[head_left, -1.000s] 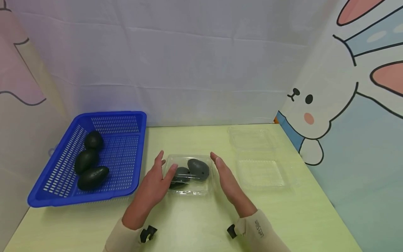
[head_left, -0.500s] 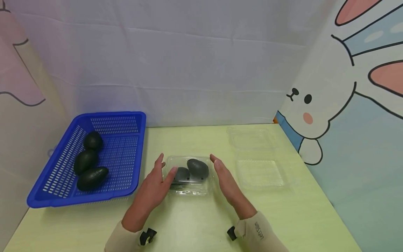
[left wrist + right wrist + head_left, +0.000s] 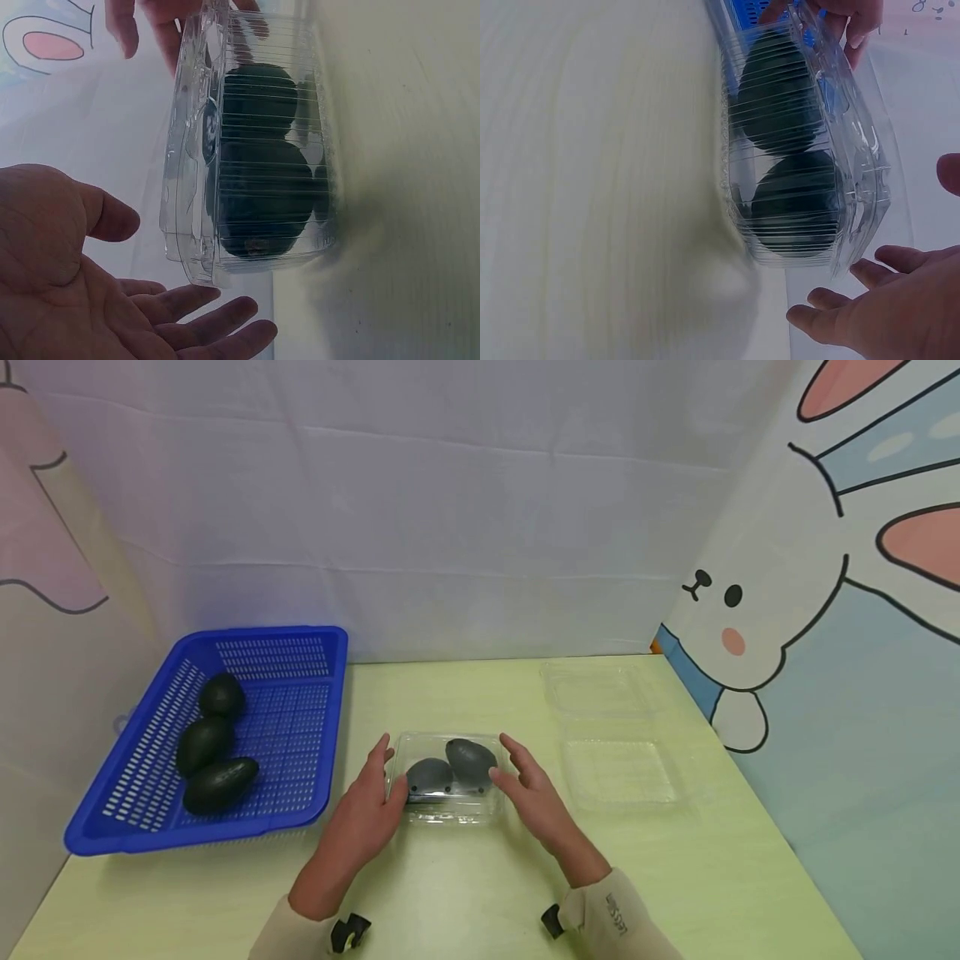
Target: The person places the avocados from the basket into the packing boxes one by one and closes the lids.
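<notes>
A transparent plastic clamshell box [image 3: 453,817] sits on the table with its lid down over dark avocados [image 3: 471,762]. At its left side is my left hand [image 3: 360,818], fingers extended and thumb near the front left corner. My right hand [image 3: 543,802] is at the other side, its thumb by the right edge of the lid. In the left wrist view, the left fingers [image 3: 187,300] are by the box's rim and the thumb stands apart. The right wrist view has the right fingers [image 3: 870,274] at the rim; whether they touch it is hard to tell.
A blue plastic basket [image 3: 202,838] stands at the left with three dark avocados [image 3: 204,746] in it. Another transparent clamshell [image 3: 621,770] lies unfolded on the table [image 3: 450,902] at the right. A white cloth wall [image 3: 450,527] closes off the back.
My left thumb has drawn back from over the lid toward the front left corner. My right thumb has swung inward to the lid's right edge. The box stays in place.
</notes>
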A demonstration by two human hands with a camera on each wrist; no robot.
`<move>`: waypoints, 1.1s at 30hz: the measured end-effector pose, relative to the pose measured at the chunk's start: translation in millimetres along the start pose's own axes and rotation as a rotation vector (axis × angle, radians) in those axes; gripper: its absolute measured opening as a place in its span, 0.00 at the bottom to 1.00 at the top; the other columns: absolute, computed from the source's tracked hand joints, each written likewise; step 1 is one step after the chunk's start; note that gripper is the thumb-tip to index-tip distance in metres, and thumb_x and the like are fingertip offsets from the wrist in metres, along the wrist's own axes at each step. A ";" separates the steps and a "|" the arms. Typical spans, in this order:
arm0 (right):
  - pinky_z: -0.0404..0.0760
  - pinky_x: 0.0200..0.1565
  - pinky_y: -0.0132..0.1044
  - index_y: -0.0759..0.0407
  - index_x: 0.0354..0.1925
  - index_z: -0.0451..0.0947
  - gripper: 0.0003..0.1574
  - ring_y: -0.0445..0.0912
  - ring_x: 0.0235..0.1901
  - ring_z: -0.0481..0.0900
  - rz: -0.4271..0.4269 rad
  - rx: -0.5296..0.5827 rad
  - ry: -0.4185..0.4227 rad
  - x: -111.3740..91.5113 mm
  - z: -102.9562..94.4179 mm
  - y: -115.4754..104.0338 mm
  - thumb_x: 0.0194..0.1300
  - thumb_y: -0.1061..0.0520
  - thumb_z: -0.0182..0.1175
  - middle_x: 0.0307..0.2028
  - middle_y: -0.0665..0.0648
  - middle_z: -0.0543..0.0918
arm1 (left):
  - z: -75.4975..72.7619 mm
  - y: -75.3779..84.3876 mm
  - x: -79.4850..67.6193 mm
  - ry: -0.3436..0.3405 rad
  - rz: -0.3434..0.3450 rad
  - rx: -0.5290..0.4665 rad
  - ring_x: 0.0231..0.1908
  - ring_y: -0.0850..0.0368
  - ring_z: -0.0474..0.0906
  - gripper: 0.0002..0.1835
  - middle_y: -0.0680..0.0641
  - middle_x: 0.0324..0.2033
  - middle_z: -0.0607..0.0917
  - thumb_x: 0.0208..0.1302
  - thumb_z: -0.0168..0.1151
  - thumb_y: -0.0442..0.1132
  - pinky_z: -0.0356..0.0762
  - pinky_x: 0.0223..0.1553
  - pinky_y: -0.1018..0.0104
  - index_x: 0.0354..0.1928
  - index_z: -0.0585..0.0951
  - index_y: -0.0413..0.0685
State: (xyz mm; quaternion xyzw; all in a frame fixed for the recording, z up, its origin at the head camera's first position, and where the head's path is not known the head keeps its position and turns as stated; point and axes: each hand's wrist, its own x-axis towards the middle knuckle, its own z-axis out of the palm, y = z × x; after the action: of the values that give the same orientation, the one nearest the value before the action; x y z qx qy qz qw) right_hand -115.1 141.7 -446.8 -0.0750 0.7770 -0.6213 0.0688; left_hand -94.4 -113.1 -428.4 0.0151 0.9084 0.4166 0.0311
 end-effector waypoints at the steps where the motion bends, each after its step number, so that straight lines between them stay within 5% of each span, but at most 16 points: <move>1: 0.51 0.74 0.63 0.60 0.79 0.57 0.39 0.63 0.78 0.51 -0.006 -0.007 0.001 -0.3 0.3 0.4 0.78 0.54 0.57 0.79 0.62 0.57 | 0.5 -1.1 0.1 0.000 0.000 -0.005 0.69 0.35 0.68 0.37 0.39 0.76 0.64 0.79 0.47 0.41 0.67 0.64 0.35 0.82 0.46 0.42; 12: 0.59 0.71 0.64 0.63 0.79 0.57 0.42 0.66 0.76 0.54 -0.030 0.007 0.002 -2.5 0.2 3.6 0.73 0.63 0.60 0.79 0.64 0.57 | 4.5 -10.8 -1.1 0.014 0.042 -0.036 0.68 0.35 0.69 0.34 0.39 0.76 0.62 0.79 0.45 0.35 0.69 0.64 0.37 0.81 0.51 0.41; 18: 0.64 0.69 0.62 0.61 0.80 0.55 0.43 0.65 0.74 0.59 -0.008 0.022 0.016 -3.2 -4.0 4.4 0.74 0.62 0.60 0.78 0.63 0.58 | 7.3 -13.7 -0.3 0.051 0.106 0.001 0.69 0.36 0.68 0.30 0.38 0.74 0.65 0.76 0.50 0.34 0.70 0.62 0.36 0.78 0.64 0.46; 26: 0.81 0.57 0.53 0.58 0.80 0.56 0.40 0.64 0.62 0.77 0.111 0.064 0.030 -8.6 -13.3 2.1 0.76 0.58 0.58 0.70 0.70 0.70 | 10.3 -17.7 1.5 0.047 0.105 0.041 0.68 0.36 0.70 0.26 0.39 0.74 0.64 0.77 0.49 0.35 0.73 0.59 0.36 0.74 0.71 0.50; 33: 0.85 0.49 0.49 0.64 0.78 0.55 0.41 0.57 0.52 0.82 0.207 0.115 0.016 -11.5 -15.7 4.3 0.75 0.58 0.58 0.63 0.70 0.75 | 10.6 -18.5 1.2 0.057 0.121 0.035 0.68 0.36 0.71 0.26 0.39 0.74 0.65 0.76 0.50 0.35 0.73 0.59 0.36 0.74 0.71 0.49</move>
State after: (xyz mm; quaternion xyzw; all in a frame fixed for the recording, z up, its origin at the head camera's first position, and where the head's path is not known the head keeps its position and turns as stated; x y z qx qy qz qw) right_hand -107.2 160.0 -447.4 0.0150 0.7442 -0.6549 0.1307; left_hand -94.9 -117.1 -449.4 0.0586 0.9134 0.4022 -0.0205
